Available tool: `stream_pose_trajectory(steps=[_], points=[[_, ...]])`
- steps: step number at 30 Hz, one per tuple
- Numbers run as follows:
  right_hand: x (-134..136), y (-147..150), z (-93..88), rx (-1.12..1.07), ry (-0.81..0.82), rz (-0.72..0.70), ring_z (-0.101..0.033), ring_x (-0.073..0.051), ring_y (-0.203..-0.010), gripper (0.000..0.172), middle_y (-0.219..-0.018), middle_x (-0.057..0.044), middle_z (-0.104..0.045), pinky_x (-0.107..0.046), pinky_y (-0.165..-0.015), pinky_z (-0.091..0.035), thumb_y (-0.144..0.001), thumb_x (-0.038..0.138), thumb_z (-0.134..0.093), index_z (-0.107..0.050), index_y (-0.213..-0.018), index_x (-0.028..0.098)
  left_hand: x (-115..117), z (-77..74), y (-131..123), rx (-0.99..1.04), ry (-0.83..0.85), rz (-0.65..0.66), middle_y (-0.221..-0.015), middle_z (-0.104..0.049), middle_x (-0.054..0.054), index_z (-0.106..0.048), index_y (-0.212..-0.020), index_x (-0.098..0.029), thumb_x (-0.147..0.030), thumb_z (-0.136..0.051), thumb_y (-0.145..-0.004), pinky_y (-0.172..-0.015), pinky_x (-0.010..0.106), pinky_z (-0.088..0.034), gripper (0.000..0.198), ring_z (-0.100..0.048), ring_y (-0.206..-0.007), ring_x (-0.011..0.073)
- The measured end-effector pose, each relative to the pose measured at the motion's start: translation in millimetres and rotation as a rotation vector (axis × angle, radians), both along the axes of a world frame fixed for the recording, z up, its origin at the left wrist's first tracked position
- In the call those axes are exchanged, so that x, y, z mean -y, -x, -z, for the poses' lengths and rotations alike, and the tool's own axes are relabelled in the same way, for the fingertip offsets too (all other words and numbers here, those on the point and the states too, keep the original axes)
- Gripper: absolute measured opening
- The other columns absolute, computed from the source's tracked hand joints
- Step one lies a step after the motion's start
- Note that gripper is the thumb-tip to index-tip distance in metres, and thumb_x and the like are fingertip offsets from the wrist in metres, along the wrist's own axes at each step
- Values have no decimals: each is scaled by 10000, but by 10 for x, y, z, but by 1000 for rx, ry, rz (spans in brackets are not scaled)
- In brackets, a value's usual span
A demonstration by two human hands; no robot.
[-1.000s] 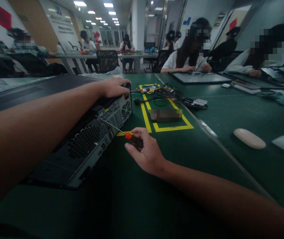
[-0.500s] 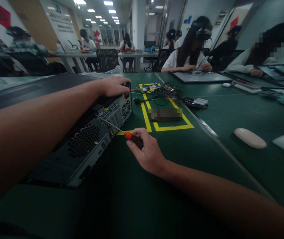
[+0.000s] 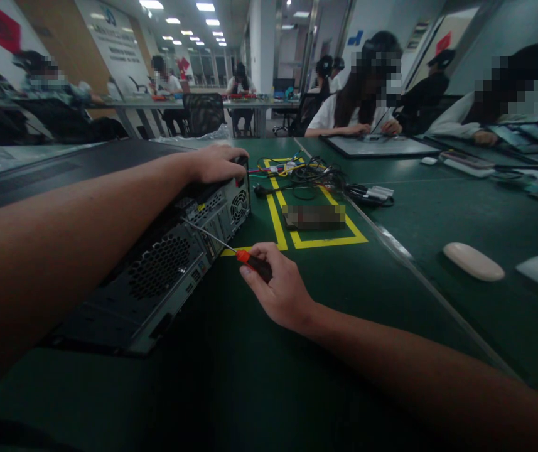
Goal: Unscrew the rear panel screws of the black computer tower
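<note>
A black desktop computer case lies on its side on the green table, its rear panel with vents and a fan grille facing me. My left hand is curled over the case's far top corner and grips it. My right hand is closed around the orange and black handle of a screwdriver. The thin metal shaft runs up and left, and its tip touches the rear panel near the upper edge.
A yellow taped rectangle on the table holds a dark flat object and a tangle of cables. A white oval object lies to the right. Other people sit working at the far and right tables.
My right hand has shifted its fingers a little on the screwdriver handle. The left hand and the case stay where they were.
</note>
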State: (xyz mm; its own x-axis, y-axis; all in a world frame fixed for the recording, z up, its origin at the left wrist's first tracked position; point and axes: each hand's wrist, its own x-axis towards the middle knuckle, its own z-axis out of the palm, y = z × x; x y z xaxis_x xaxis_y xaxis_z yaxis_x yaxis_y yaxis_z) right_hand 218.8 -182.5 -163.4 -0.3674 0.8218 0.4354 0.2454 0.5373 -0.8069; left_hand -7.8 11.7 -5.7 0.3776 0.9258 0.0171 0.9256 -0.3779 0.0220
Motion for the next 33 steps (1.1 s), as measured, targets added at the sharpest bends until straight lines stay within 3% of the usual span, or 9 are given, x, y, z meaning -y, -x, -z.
stream_pose_trajectory(steps=[12,20,27,33], points=[[7,-9,-29,17,-19,12,-744,-241,-966,173,-1142,-63,-817,-408,-912,-599,-1132,406,-714,-712,-1233,265,51,-34,-42,-37,22,-25,-1806,-639,141,-551,-1853,-233,-636,-515,-919,-1411,533,-420,1017,-535,-1692,464],[9,-14,-47,6,-54,6,-767,-258,-1041,205,-1184,-95,-836,-422,-972,-617,-1164,411,-672,-755,-1242,241,44,-34,-30,-56,12,-23,-1811,-637,124,-525,-1867,-260,-661,-495,-928,-1413,537,-420,1021,-536,-1695,460],[19,-2,-33,-6,-13,8,-778,-242,-996,223,-1165,-60,-820,-403,-929,-630,-1102,376,-763,-674,-1280,277,-2,-11,7,-20,2,4,-1745,-701,103,-568,-1846,-327,-685,-517,-926,-1397,543,-451,988,-576,-1670,433],[13,3,-30,0,-14,15,-770,-243,-997,143,-1138,-56,-804,-410,-939,-625,-1110,363,-736,-650,-1189,281,32,-34,-30,-26,13,-11,-1812,-649,148,-564,-1845,-223,-657,-537,-925,-1407,511,-437,1018,-568,-1682,445]])
